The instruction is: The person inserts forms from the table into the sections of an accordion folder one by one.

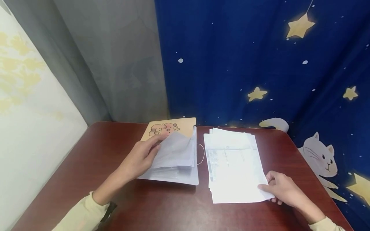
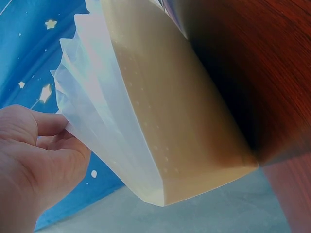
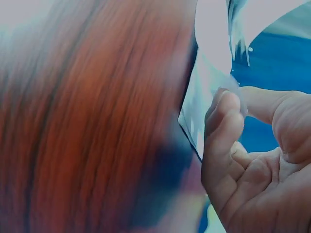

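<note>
Your left hand (image 1: 141, 157) lifts translucent pockets of one tan accordion folder (image 1: 173, 154), counter (image 1: 162, 208) centre. Your right hand (image 1: 281, 187) pinches near corner of one printed paper stack (image 1: 231, 163), just beside folder.

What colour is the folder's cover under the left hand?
Tan, with a cartoon animal print; the folder cover shows best in the head view, beyond the left hand.

text: none legible | printed sheets (image 1: 234, 163): lines too small to read
</note>
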